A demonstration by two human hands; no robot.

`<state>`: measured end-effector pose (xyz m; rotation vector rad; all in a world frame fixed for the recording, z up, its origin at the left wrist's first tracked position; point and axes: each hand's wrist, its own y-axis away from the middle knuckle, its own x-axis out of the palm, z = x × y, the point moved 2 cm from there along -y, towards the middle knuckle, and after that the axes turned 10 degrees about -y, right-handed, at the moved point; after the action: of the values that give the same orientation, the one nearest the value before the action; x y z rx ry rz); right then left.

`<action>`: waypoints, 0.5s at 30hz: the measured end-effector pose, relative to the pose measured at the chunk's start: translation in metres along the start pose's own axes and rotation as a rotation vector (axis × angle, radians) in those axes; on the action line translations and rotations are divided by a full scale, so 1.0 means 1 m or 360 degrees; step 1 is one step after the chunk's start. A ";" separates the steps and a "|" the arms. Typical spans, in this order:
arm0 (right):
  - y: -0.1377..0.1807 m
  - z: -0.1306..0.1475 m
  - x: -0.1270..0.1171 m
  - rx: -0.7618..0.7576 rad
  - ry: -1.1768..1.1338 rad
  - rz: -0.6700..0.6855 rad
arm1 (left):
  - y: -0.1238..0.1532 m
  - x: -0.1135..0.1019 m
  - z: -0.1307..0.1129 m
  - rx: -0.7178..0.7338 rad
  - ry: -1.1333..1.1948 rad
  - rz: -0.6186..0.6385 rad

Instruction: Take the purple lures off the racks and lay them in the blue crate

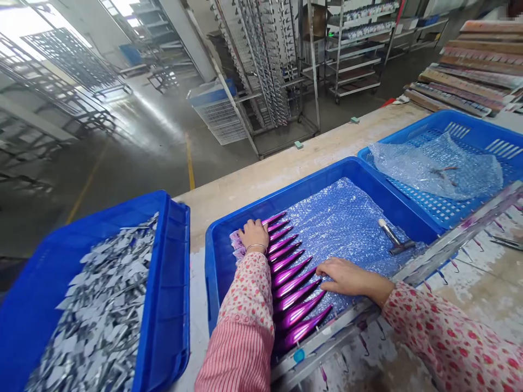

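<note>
Purple metallic spike-shaped pieces [294, 286] lie in a slanted row on bubble wrap [347, 228] inside a blue plastic crate [286, 191]. Your left hand [253, 235] sits on the row's upper end, fingers [247, 228] curled down; whether they grip cannot be told. Your right hand [347, 276] lies flat and open just beside the spike tips, holding nothing.
</note>
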<state>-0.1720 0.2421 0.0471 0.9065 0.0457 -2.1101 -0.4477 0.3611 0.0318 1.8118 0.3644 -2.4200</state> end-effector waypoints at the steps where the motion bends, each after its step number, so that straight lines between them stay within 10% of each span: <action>1: 0.000 -0.001 0.001 0.0030 0.0001 0.0008 | 0.001 -0.001 0.000 -0.0073 0.0007 0.0048; 9: -0.001 0.000 0.002 0.0195 0.0147 0.0206 | 0.024 0.006 -0.021 0.0458 0.0089 -0.0047; 15: -0.001 0.001 -0.006 0.0395 0.0302 0.0280 | 0.034 -0.015 -0.028 0.0437 0.0248 0.0104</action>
<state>-0.1711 0.2465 0.0512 1.2111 -0.1953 -1.8878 -0.4100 0.3344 0.0340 2.0924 -0.0191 -2.3890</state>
